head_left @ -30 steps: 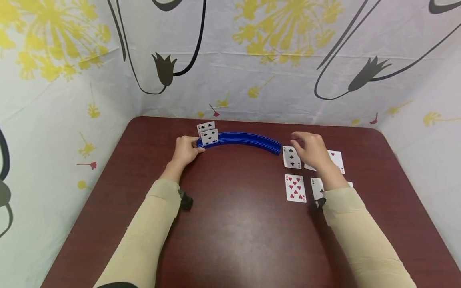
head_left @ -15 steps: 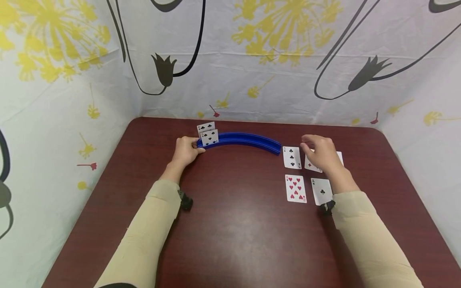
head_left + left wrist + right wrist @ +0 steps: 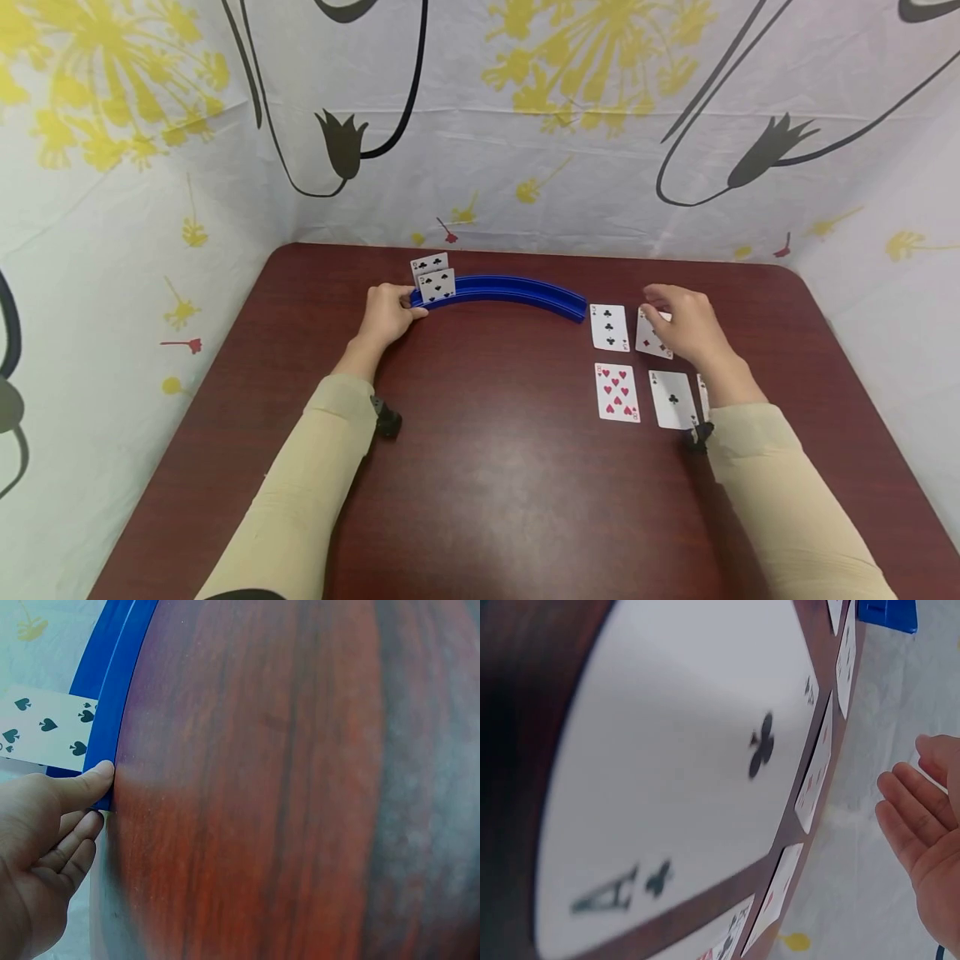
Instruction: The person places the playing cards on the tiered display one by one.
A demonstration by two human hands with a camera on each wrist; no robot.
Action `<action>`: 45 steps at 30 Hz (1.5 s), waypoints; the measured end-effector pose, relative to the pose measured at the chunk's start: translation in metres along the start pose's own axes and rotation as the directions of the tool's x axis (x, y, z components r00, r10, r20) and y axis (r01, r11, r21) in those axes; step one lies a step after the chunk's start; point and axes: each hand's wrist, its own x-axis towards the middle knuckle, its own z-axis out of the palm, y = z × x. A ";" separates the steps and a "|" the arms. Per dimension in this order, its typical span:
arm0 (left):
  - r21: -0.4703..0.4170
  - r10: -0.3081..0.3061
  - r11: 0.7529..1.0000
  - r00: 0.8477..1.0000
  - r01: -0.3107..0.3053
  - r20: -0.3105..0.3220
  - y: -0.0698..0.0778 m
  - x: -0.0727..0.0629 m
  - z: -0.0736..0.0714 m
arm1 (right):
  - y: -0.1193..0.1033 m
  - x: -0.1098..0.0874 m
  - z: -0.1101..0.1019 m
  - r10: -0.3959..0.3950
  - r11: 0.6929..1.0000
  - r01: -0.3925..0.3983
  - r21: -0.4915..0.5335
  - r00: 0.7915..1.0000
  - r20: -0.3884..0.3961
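Blue curved grooved rack holds two white playing cards; the left hand pinches one end, the right hand, fingers loose, hovers beyond the other.

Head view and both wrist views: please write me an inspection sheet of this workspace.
Surface: dark red-brown wood-grain table, glossy.
Job's things: curved blue card holder; two white black-suited playing cards upright at its left end; lying flat on the right, a white three of clubs, hearts card, ace of clubs and diamonds card; two more cards partly show in the right wrist view.
Clutter: nothing seen.
Hands: left hand pinches the holder's left end; right hand, overlapping the diamonds card in the head view, holds nothing visible.
Cables: dark sliver by the right wrist, strap or cable unclear.
Surroundings: white, flower-printed fabric backdrop.
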 end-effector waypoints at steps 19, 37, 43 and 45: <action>0.019 0.020 1.000 1.000 -0.020 -0.003 0.000 0.001 -0.001 | 0.038 -0.008 -0.020 0.049 0.993 -0.036 -0.113 0.993 0.108; 0.007 0.001 1.000 1.000 -0.001 0.006 0.000 0.001 -0.001 | 0.064 -0.016 -0.029 0.188 0.975 -0.144 -0.168 0.941 0.283; 0.008 0.011 1.000 1.000 -0.011 0.005 0.000 0.001 -0.001 | 0.068 -0.014 -0.031 0.243 0.961 -0.176 -0.213 0.906 0.346; 0.010 0.015 1.000 1.000 -0.015 0.006 0.000 0.000 -0.001 | 0.069 -0.014 -0.032 0.273 0.953 -0.196 -0.231 0.886 0.374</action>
